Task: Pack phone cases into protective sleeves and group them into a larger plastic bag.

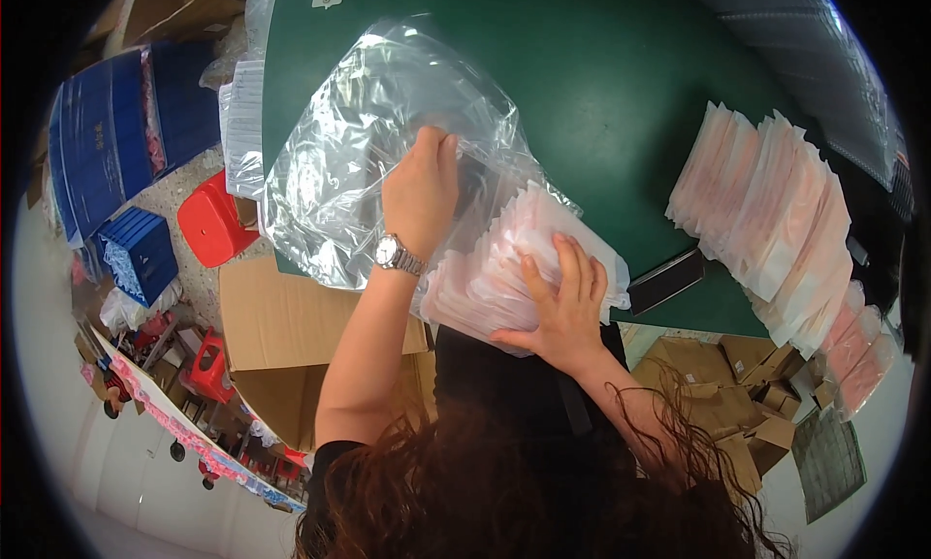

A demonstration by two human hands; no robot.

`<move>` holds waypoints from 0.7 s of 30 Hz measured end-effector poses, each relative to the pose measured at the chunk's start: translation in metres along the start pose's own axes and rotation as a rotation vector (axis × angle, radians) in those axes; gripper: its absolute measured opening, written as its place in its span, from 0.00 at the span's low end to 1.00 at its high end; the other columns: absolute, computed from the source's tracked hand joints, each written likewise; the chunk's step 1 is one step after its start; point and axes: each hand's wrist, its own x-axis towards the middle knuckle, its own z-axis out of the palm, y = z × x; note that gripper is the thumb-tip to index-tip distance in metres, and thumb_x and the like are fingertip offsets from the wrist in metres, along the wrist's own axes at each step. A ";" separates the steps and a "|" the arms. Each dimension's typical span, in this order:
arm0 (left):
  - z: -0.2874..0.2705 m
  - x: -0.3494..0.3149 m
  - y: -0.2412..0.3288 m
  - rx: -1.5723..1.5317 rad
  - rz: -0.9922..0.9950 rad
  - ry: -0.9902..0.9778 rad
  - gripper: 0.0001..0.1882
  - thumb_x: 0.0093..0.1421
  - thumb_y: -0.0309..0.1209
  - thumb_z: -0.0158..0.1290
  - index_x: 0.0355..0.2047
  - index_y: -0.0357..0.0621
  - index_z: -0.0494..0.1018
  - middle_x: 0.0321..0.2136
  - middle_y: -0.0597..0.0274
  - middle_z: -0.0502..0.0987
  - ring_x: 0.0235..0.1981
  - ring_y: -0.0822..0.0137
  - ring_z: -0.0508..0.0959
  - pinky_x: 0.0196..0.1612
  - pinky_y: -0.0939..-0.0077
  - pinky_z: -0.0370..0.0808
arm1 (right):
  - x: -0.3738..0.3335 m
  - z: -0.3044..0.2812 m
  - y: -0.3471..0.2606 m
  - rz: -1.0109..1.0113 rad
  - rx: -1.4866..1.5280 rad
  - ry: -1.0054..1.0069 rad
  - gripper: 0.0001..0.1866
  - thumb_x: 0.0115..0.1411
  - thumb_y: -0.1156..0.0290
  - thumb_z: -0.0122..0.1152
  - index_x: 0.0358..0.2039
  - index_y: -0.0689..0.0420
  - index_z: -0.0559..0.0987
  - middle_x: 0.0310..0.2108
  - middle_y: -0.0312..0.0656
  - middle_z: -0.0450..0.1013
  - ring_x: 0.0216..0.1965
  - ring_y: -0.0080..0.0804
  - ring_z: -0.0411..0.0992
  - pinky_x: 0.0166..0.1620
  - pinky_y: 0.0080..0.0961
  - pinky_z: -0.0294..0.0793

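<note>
A large clear plastic bag (335, 161) lies spread over the left part of the green table (611, 64). My left hand (423, 192), with a metal watch on its wrist, is closed on the bag near its middle. Beside it, a stack of pale pink items in thin translucent sleeves (475, 286) lies at the table's near edge, partly inside or under the bag's plastic; I cannot tell which. My right hand (564, 312) rests on this stack with fingers spread, pressing on its near right side.
More pink sleeved packets (766, 200) stand in rows along the table's right side. A dark flat rectangular object (667, 284) lies near the front edge. An open cardboard box (291, 317) is below left, beside a red stool (211, 220) and blue crates (141, 254). More cartons (689, 370) sit below right.
</note>
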 end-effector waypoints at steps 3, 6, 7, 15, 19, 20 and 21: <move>0.001 0.005 0.016 -0.022 -0.021 -0.137 0.13 0.69 0.40 0.52 0.38 0.44 0.69 0.30 0.52 0.80 0.28 0.47 0.81 0.29 0.56 0.75 | -0.001 -0.002 0.000 -0.030 0.016 -0.018 0.60 0.38 0.35 0.74 0.69 0.45 0.63 0.68 0.59 0.53 0.67 0.58 0.56 0.63 0.59 0.52; 0.001 0.005 0.024 -0.008 0.173 -0.190 0.16 0.67 0.44 0.55 0.35 0.45 0.70 0.27 0.53 0.80 0.26 0.49 0.81 0.27 0.56 0.75 | 0.001 -0.006 -0.001 -0.054 0.035 -0.039 0.59 0.36 0.36 0.76 0.69 0.44 0.63 0.68 0.57 0.53 0.67 0.57 0.56 0.63 0.59 0.51; 0.000 0.007 0.022 0.020 0.281 -0.219 0.16 0.65 0.45 0.56 0.33 0.45 0.71 0.26 0.55 0.80 0.24 0.50 0.81 0.27 0.58 0.75 | 0.002 -0.007 -0.001 -0.069 0.044 -0.055 0.60 0.36 0.37 0.76 0.69 0.44 0.63 0.68 0.56 0.54 0.67 0.56 0.56 0.63 0.60 0.51; -0.015 -0.010 0.048 -0.014 0.370 -0.091 0.08 0.62 0.38 0.61 0.36 0.49 0.81 0.21 0.59 0.77 0.19 0.58 0.76 0.22 0.66 0.72 | 0.007 -0.008 0.002 -0.070 0.046 -0.071 0.59 0.36 0.36 0.76 0.67 0.50 0.66 0.67 0.56 0.55 0.68 0.56 0.55 0.65 0.59 0.50; -0.037 -0.081 0.040 0.073 0.655 -0.324 0.18 0.58 0.30 0.59 0.50 0.51 0.78 0.23 0.66 0.73 0.22 0.63 0.76 0.25 0.69 0.72 | 0.007 0.003 0.011 0.012 0.094 -0.081 0.61 0.33 0.35 0.77 0.65 0.57 0.68 0.68 0.60 0.54 0.68 0.60 0.54 0.65 0.59 0.50; -0.041 -0.097 0.035 0.084 0.589 -0.306 0.22 0.57 0.26 0.61 0.54 0.48 0.78 0.22 0.65 0.71 0.24 0.64 0.76 0.27 0.70 0.72 | 0.009 0.000 0.012 0.010 0.095 -0.080 0.61 0.33 0.35 0.77 0.65 0.57 0.68 0.68 0.60 0.54 0.68 0.60 0.54 0.65 0.59 0.50; -0.047 -0.113 0.024 0.092 0.582 -0.307 0.22 0.57 0.26 0.61 0.54 0.48 0.78 0.22 0.65 0.71 0.24 0.64 0.76 0.27 0.70 0.72 | 0.010 -0.003 0.011 0.027 0.112 -0.045 0.63 0.32 0.35 0.77 0.66 0.58 0.66 0.68 0.61 0.53 0.68 0.61 0.53 0.65 0.59 0.50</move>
